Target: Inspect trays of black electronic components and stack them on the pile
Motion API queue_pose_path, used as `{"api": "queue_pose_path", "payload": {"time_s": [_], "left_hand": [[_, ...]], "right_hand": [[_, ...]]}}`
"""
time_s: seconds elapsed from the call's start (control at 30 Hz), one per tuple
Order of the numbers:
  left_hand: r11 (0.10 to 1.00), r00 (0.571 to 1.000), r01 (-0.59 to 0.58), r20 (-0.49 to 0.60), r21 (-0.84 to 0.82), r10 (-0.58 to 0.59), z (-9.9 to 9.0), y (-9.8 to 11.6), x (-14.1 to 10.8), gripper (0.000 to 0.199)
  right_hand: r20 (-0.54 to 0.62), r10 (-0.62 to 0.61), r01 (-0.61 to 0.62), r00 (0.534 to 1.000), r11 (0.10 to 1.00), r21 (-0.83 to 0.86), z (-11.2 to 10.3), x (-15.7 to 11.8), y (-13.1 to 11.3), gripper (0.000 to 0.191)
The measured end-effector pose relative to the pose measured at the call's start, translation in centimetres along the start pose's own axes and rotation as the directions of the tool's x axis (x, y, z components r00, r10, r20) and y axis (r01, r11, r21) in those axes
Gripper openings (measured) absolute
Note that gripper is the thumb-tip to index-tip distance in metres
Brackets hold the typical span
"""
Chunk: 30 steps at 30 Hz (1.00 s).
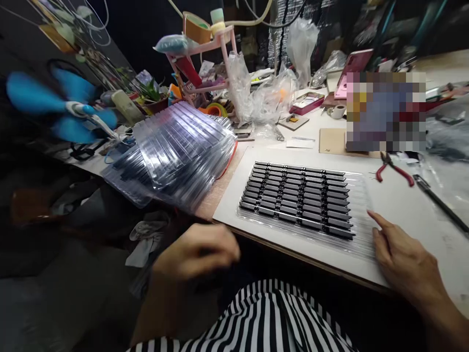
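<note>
A clear plastic tray (pixel 361 195) lies on the white board, with rows of black slotted parts (pixel 296 200) filling all but its right end. My right hand (pixel 406 256) rests by the tray's right edge, index finger extended and touching or nearly touching it; nothing is held. Off the table's front edge, my left hand (pixel 201 249) hangs in the air with curled fingers, blurred by motion, so whether it holds anything is unclear. Beyond it, to the upper left, a pile of clear plastic trays (pixel 179 146) leans across the table.
Red-handled pliers (pixel 395 168) and a black pen-like tool (pixel 441 200) lie right of the tray. Behind are a cardboard piece (pixel 331 141), a pink phone (pixel 353 71), plastic bags (pixel 267 93) and a pink rack (pixel 208 46). A blue fan (pixel 75 105) stands at the left.
</note>
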<state>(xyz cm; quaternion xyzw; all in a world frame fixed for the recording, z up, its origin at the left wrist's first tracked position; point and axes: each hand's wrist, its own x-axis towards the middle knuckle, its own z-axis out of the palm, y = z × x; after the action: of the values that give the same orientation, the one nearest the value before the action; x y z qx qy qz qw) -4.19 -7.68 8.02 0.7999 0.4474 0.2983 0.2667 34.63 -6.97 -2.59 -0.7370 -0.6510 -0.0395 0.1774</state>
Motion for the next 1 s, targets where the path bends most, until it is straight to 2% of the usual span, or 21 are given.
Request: {"api": "queue_pose_path", "payload": {"time_s": [0.07, 0.13, 0.2, 0.3, 0.43, 0.6, 0.7, 0.8, 0.87, 0.93, 1.0], "left_hand": [[0.997, 0.994, 0.043, -0.104, 0.071, -0.036, 1.7, -2.0, 3.1, 0.017], [0.984, 0.952, 0.130, -0.291, 0.121, -0.090, 3.6, -4.2, 5.4, 0.021], [0.977, 0.927, 0.182, -0.351, 0.112, -0.133, 5.2, -6.2, 6.6, 0.026], [0.975, 0.943, 0.203, -0.286, 0.089, -0.170, 6.5, -8.0, 6.7, 0.034], [0.975, 0.951, 0.213, -0.242, 0.057, -0.193, 7.0, -8.2, 6.1, 0.036], [0.956, 0.925, 0.294, -0.254, 0.003, -0.283, 7.3, -8.2, 5.9, 0.035], [0.938, 0.899, 0.344, -0.272, -0.043, -0.342, 7.6, -8.4, 6.2, 0.038], [0.920, 0.892, 0.371, -0.224, -0.129, -0.392, 7.2, -8.7, 7.6, 0.042], [0.910, 0.903, 0.372, -0.156, -0.182, -0.401, 6.6, -8.9, 9.5, 0.044], [0.890, 0.904, 0.386, -0.093, -0.243, -0.417, 6.0, -9.2, 11.7, 0.044], [0.858, 0.891, 0.409, -0.067, -0.311, -0.449, 5.7, -9.4, 13.7, 0.045]], "right_hand": [[-0.003, -0.036, 0.036, 0.999, 0.999, 0.006, 0.1, 0.0, 0.0, 0.045], [-0.007, -0.063, 0.063, 0.998, 0.998, 0.018, 0.0, 0.0, 0.0, 0.044], [-0.005, -0.073, 0.073, 0.997, 0.997, 0.023, -0.1, 0.0, 0.0, 0.043], [0.005, -0.074, 0.073, 0.997, 0.997, 0.030, 0.0, 0.0, 0.0, 0.042], [-0.005, -0.107, 0.107, 0.994, 0.990, 0.088, 0.3, -0.1, 0.4, 0.042], [-0.030, -0.123, 0.126, 0.992, 0.982, 0.142, 0.9, -0.5, 0.6, 0.043], [-0.018, -0.067, 0.069, 0.998, 0.986, 0.152, 1.0, -0.5, 0.8, 0.044], [0.115, 0.050, -0.067, 0.992, 0.987, 0.146, 0.6, 0.8, 1.2, 0.051], [0.237, 0.117, -0.146, 0.965, 0.983, 0.110, 0.1, 2.7, 1.3, 0.054], [0.325, 0.140, -0.171, 0.935, 0.983, 0.067, -0.3, 4.9, 1.3, 0.054], [0.352, 0.117, -0.146, 0.929, 0.988, 0.055, -0.5, 6.8, 1.1, 0.050]]}}
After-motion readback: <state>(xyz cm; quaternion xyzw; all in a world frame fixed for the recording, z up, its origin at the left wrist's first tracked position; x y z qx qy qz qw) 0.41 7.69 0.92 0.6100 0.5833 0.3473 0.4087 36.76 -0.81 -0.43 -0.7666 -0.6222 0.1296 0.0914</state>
